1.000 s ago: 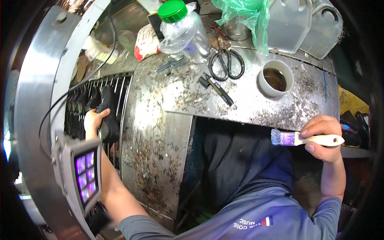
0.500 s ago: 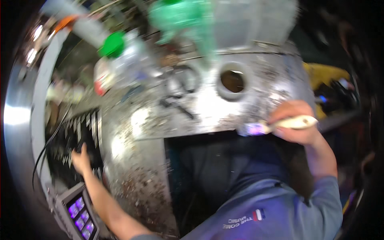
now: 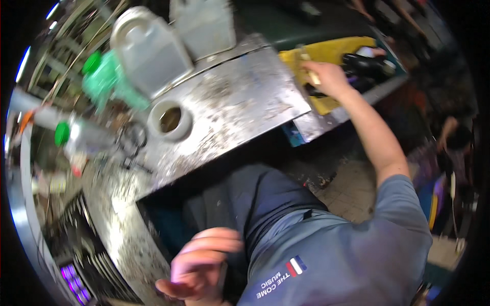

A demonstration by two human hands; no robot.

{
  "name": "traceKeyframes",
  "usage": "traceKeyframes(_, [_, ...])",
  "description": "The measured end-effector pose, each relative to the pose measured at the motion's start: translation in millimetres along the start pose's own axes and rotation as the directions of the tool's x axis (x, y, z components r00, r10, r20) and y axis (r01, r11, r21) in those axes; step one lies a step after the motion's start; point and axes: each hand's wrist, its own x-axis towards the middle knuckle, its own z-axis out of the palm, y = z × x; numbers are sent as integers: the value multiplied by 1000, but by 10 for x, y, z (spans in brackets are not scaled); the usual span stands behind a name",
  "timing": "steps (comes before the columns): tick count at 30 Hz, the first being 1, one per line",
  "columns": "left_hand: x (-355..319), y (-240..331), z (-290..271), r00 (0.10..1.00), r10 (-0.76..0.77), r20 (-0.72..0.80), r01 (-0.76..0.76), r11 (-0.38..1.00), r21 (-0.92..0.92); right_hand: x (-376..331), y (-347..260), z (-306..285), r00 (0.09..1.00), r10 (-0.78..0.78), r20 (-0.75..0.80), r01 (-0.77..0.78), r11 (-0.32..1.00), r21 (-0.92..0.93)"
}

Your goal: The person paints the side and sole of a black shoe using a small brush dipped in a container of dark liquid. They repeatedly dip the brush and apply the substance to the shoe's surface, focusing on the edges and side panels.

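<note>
My right hand (image 3: 329,80) is closed round the pale handle of a paintbrush (image 3: 315,78), over a yellow sheet or lining (image 3: 347,46) to the right of the metal table. Beside it lie dark glossy objects (image 3: 365,65) whose kind I cannot make out. My left hand (image 3: 204,260) hovers near my lap, blurred, thumb apart from its half-bent fingers, holding nothing visible. A round white pot (image 3: 186,125) with brownish liquid inside stands on the table. Black-handled scissors or a similar tool (image 3: 133,140) lies to its left.
Translucent cut plastic jugs (image 3: 153,53) stand behind the pot on the worn metal table (image 3: 245,99). A green bottle (image 3: 104,79) and a clear green-capped bottle (image 3: 89,135) are farther left. A dark slotted rack (image 3: 94,255) and a purple-lit lamp (image 3: 75,284) are at lower left.
My view has turned right. The right hand has carried the paintbrush from the table's front edge to the yellow sheet. My left hand has come from the slotted rack to near my lap.
</note>
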Motion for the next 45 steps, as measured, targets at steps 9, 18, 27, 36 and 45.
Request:
traceKeyframes(9, [453,15,1057,922,385,28,-215,571,-793,73,1425,1127,945,-94,312,197,927,-319])
traceKeyframes(18, [329,193,1231,919,329,-215,-389,678,-624,118,1429,1172,945,-88,315,155,969,-193])
traceKeyframes(27, [147,82,1008,903,423,77,-282,718,-637,309,2218,254,838,249,-486,-65,929,364])
traceKeyframes(36, [119,-34,406,919,284,272,-180,919,-350,-182,214,-975,876,203,-438,87,826,558])
traceKeyframes(45, [91,83,-337,975,-154,159,40,830,557,-577,-2655,-1302,936,-353,2,-99,-258,961])
